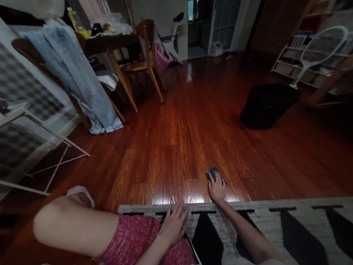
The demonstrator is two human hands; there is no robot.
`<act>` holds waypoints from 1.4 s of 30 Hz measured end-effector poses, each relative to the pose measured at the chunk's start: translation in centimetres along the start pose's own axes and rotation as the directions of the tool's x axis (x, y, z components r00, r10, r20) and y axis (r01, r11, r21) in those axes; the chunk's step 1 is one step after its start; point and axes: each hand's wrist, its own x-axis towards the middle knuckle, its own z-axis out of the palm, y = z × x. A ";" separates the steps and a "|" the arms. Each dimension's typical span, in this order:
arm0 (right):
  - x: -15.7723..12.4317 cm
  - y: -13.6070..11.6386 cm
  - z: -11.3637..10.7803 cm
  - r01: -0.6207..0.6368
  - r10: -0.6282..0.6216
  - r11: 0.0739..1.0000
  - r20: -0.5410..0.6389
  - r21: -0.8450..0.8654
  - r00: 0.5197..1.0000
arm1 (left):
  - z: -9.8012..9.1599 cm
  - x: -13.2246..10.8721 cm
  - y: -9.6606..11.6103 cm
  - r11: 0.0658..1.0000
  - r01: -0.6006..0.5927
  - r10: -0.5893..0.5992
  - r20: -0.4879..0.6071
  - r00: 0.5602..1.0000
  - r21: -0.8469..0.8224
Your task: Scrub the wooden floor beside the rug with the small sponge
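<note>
My right hand is stretched forward past the rug edge and presses a small dark teal cloth against the wooden floor. The cloth pokes out beyond the fingertips and at the right side; the rest is hidden under the palm. My left hand lies over my bent leg in red shorts, its fingers spread and nothing in them.
A grey rug with black diamonds lies beneath me. Ahead right stands a black bin near a white racket-shaped object. A chair draped with jeans, a wooden table and another chair are ahead left.
</note>
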 end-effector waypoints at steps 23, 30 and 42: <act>8.7 32.7 -5.4 -0.643 0.633 0.766 -0.183 0.003 0.752 | 0.4 20.9 0.5 0.860 0.501 -0.489 0.124 0.863 -0.092; 16.2 30.6 -4.5 -0.796 0.800 0.588 -0.244 0.143 0.548 | 0.6 21.3 0.3 0.892 0.428 -0.414 0.117 0.903 -0.148; 29.4 3.1 3.6 -0.082 0.084 0.996 0.092 -0.023 0.992 | 1.4 22.4 -0.2 0.833 0.554 -0.537 0.217 0.816 -0.022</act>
